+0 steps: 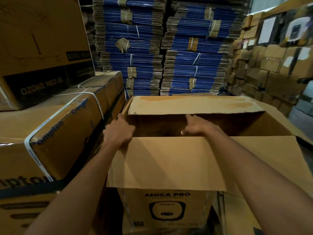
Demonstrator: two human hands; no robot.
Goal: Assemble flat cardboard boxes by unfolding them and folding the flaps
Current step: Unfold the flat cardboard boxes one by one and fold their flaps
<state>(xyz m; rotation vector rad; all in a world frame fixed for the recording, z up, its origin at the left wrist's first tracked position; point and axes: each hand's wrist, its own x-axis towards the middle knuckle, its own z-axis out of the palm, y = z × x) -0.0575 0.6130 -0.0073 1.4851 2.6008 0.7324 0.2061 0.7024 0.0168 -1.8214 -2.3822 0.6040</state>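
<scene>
A brown cardboard box (169,206) printed "AMICA PRO" stands upright in front of me with its top open. Its near flap (166,163) sticks out towards me and its far flap (194,105) leans inward over the opening. My left hand (118,131) reaches over the near flap's left corner, with a finger stretched to the box's left wall. My right hand (194,127) is inside the opening, its index finger pointing up at the edge of the far flap. Neither hand grips anything that I can see.
Strapped Crompton cartons (55,133) and an "OZONE NEO" carton (42,65) are stacked close on the left. Tall bundles of flat blue-edged cardboard (160,48) fill the back. Stacked brown boxes (274,68) line the right. Flat cardboard sheets (279,119) lie to the right of the box.
</scene>
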